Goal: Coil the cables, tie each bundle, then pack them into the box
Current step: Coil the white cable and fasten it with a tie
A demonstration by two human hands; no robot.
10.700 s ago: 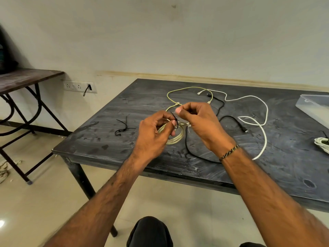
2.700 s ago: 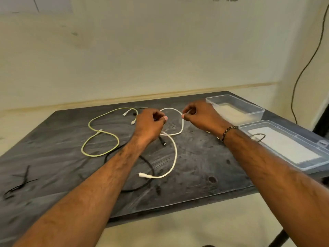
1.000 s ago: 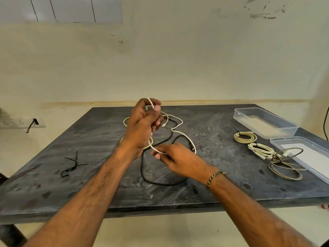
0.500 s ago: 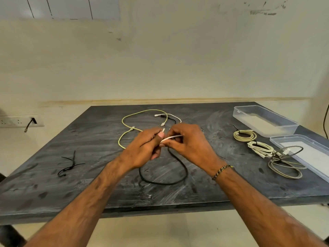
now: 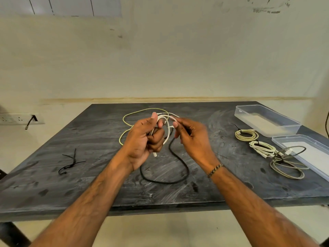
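Observation:
My left hand [image 5: 142, 139] grips a partly wound white cable [image 5: 167, 129] above the middle of the dark table [image 5: 53, 184]; one plug end hangs below its fingers. My right hand [image 5: 192, 138] pinches the same cable at the top of the loop. A yellow-green cable [image 5: 128, 118] lies loose behind my hands and a black cable [image 5: 178, 175] curls in front. Two tied pale bundles [image 5: 246, 134] [image 5: 261, 148] and a looser grey coil [image 5: 286, 166] lie at the right. The clear box [image 5: 263, 118] stands at the back right, its lid [image 5: 306, 152] nearer.
Black ties [image 5: 71, 163] lie on the table's left part. A wall socket strip [image 5: 19, 118] with a plug sits at the far left. A dark wire [image 5: 326, 123] hangs down the wall at the right edge. The table's front edge runs below my forearms.
Since half a second ago my left hand has turned upright with loops of white cable in it, and my right hand has shifted right, drawing the cable over the top of the coil.

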